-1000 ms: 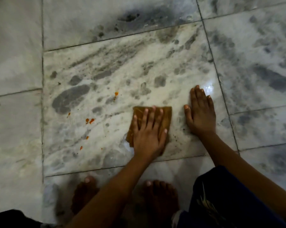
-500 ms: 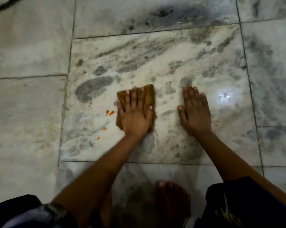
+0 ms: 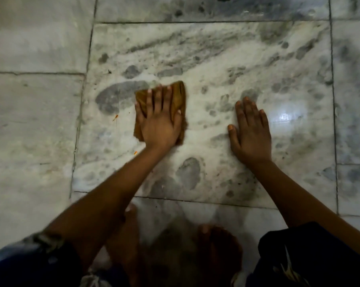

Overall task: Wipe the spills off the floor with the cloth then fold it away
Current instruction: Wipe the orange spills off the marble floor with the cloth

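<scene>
A folded brown cloth [image 3: 178, 93] lies flat on the grey-veined marble floor [image 3: 216, 59]. My left hand [image 3: 159, 119] presses down on the cloth with fingers spread, covering most of it. Two small orange spill spots remain in view: one [image 3: 115, 117] left of the cloth, another [image 3: 135, 152] below it near my left wrist. My right hand [image 3: 250, 131] rests flat on the bare tile to the right, fingers together, holding nothing.
Tile joints frame the big marble slab [image 3: 299, 141]. A bright light reflection [image 3: 284, 117] shines just right of my right hand. My bare feet [image 3: 214, 241] stand at the slab's near edge, between my dark-clothed knees.
My left hand has slid the cloth leftward over the orange spots; several spots that showed left of the cloth are now covered or gone. The right hand stays planted.
</scene>
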`<action>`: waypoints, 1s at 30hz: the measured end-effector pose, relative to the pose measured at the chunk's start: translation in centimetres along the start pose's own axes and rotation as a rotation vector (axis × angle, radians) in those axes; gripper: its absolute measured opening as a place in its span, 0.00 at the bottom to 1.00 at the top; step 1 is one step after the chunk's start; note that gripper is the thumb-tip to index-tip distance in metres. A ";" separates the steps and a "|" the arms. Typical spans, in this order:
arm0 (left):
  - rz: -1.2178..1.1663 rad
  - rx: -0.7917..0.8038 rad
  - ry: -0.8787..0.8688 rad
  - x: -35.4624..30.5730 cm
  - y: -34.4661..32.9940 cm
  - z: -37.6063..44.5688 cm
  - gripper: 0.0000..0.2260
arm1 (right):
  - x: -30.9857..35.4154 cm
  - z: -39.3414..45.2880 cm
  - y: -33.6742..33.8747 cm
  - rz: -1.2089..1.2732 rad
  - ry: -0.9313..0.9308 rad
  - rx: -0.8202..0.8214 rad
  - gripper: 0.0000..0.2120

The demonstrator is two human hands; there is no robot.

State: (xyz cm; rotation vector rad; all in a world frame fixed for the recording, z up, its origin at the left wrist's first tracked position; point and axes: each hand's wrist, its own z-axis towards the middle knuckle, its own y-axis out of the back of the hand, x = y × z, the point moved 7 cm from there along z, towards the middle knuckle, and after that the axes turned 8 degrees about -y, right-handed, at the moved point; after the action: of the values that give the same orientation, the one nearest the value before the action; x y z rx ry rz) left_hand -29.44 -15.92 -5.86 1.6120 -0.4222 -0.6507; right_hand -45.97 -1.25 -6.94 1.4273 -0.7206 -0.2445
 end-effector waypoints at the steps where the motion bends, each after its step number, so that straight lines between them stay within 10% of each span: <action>1: 0.009 0.004 0.000 -0.8 -0.3 -1.9 0.29 | 0.0 0.0 0.0 0.001 0.000 -0.001 0.29; 8: 0.020 0.149 -0.274 -7.2 -1.2 1.5 0.27 | 0.0 -0.1 -0.1 -0.023 -0.007 0.006 0.28; 16: 0.025 0.009 -0.014 1.9 0.4 -0.8 0.30 | -0.1 -0.1 0.0 0.011 -0.006 0.045 0.30; 25: 0.033 0.122 -0.347 -1.6 -0.2 1.1 0.28 | 6.0 1.1 -0.9 0.020 0.128 0.044 0.29; 30: 0.018 0.004 -0.186 4.3 0.7 -0.6 0.28 | 7.5 2.4 -1.7 -0.044 0.266 0.097 0.30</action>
State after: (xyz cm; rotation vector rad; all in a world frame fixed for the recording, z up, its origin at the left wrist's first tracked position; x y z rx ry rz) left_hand -25.64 -18.20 -5.89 1.5554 -0.5745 -0.7898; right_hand -41.22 -7.72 -6.31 1.5344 -0.4892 -0.0515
